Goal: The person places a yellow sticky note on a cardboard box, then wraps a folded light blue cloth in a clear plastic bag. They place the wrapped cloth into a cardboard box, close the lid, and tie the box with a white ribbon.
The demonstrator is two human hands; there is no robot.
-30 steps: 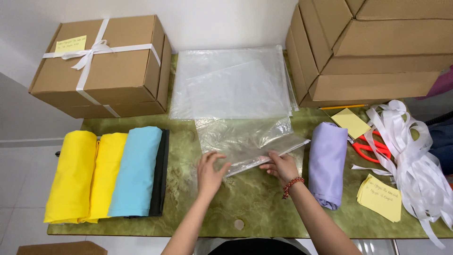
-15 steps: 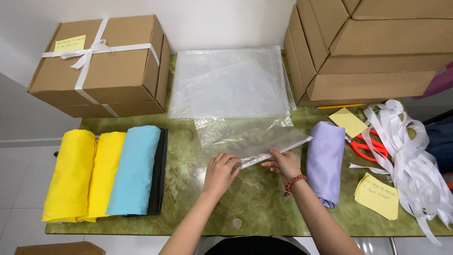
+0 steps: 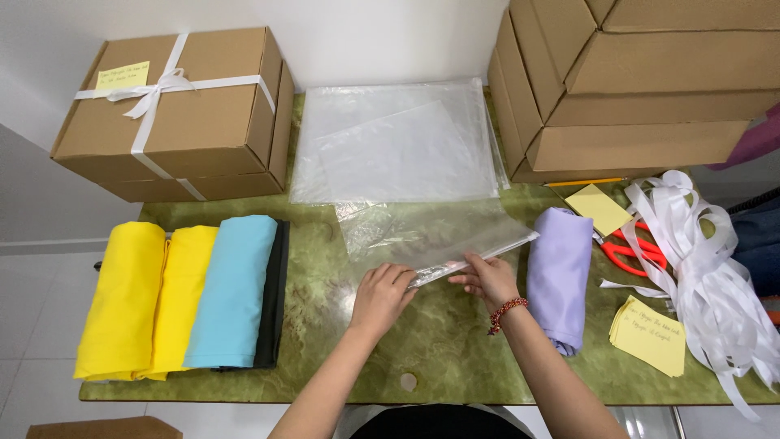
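A clear plastic bag (image 3: pixel 422 236) lies crumpled on the green marbled table (image 3: pixel 325 325), in front of a stack of flat clear bags (image 3: pixel 398 142). My left hand (image 3: pixel 382 294) grips the bag's near edge at its left end. My right hand (image 3: pixel 485 278), with a red bead bracelet on the wrist, pinches the same edge further right. A rolled lilac cloth (image 3: pixel 559 272) lies just right of my right hand.
Rolled cloths lie at the left: two yellow (image 3: pixel 146 297), one light blue (image 3: pixel 234 289), one black beneath. A ribbon-tied cardboard box (image 3: pixel 179 114) stands back left, stacked flat boxes (image 3: pixel 642 81) back right. Red scissors (image 3: pixel 630 254), white ribbons (image 3: pixel 707 268) and yellow notes (image 3: pixel 654 335) lie right.
Both hands have slid slightly away from me along the bag's edge. The bag's near edge has lifted and flattened a little.
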